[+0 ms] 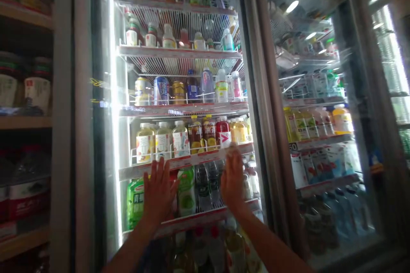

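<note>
My left hand (159,190) is open, fingers spread and raised, apparently flat against the glass door (176,62) of a lit drinks cooler. Behind it stand a green bottle (136,202) and another green bottle (186,192). To the right, my right hand (232,179) is raised before the same glass, its fingers smeared by motion. A pale, blurred patch shows at its fingertips; whether it is a cloth or a reflection, I cannot make out. Near those fingertips, a red bottle with a white label (223,131) stands on a shelf inside.
Wire shelves (179,53) hold rows of bottles and cans (161,90). A dark door frame (272,106) separates this cooler from a second glass-fronted section with drinks (307,123). At the left, wooden shelves (25,122) carry jars (37,85). Light reflections lie across the glass.
</note>
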A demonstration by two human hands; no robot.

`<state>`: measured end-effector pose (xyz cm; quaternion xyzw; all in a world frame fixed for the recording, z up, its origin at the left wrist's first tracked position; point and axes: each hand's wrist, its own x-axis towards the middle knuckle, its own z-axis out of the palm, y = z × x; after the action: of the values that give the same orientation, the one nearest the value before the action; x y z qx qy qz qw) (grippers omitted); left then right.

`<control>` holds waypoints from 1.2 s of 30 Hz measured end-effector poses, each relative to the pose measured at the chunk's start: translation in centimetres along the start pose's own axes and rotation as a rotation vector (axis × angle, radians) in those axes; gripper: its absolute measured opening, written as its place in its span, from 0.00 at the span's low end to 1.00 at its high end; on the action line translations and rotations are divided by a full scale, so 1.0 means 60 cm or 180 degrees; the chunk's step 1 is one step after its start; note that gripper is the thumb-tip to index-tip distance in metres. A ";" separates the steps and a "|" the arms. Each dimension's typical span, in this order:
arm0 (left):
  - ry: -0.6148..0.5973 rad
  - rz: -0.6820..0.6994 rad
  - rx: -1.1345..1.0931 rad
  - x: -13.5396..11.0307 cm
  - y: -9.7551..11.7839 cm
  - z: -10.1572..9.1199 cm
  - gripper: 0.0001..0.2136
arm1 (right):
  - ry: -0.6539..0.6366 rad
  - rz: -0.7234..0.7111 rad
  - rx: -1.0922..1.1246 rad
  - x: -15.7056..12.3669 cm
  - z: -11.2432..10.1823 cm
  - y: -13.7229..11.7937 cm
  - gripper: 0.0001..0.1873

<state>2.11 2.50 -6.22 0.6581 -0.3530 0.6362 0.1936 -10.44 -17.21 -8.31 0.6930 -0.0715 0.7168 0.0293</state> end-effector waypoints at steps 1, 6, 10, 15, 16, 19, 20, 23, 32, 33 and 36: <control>-0.0031 0.0020 -0.0013 -0.009 0.001 -0.003 0.30 | -0.0288 -0.0476 0.0131 -0.013 0.010 -0.031 0.36; -0.0170 0.0209 -0.0002 -0.087 0.004 -0.007 0.30 | -0.0649 -0.1085 0.0080 -0.007 -0.009 0.000 0.35; -0.0280 0.0049 0.0080 -0.111 0.012 -0.008 0.30 | 0.0272 0.0170 -0.0173 0.034 -0.028 0.038 0.32; -0.0514 0.0022 0.0030 -0.120 0.000 -0.027 0.30 | -0.1126 -0.1460 0.0264 -0.043 0.004 -0.062 0.34; -0.0536 -0.0004 0.0027 -0.127 -0.005 -0.032 0.30 | -0.1236 -0.1621 0.0272 -0.058 0.001 -0.057 0.34; -0.0547 -0.0041 -0.0008 -0.153 -0.017 -0.036 0.30 | -0.0689 -0.0791 0.0003 -0.068 -0.028 0.018 0.32; -0.0518 -0.0040 -0.0031 -0.159 -0.018 -0.035 0.30 | -0.0371 -0.0356 -0.0130 -0.063 -0.038 0.043 0.31; -0.0451 -0.0107 -0.0065 -0.166 -0.017 -0.029 0.31 | 0.0038 0.0241 -0.0247 -0.061 -0.043 0.048 0.32; -0.0586 -0.0229 -0.0018 -0.185 0.000 -0.035 0.31 | -0.0501 -0.0415 -0.0135 -0.130 -0.043 0.028 0.35; -0.0575 -0.0276 -0.0025 -0.188 0.004 -0.032 0.32 | -0.0224 -0.0041 -0.0317 -0.125 -0.052 0.052 0.34; -0.0534 -0.0434 -0.0058 -0.191 0.014 -0.024 0.34 | -0.0164 0.0384 -0.0411 -0.130 -0.059 0.049 0.34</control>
<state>1.16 5.43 -17.40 0.7298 -0.3282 0.5610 0.2122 -14.04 -19.14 -16.38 0.7023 -0.1598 0.6932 0.0288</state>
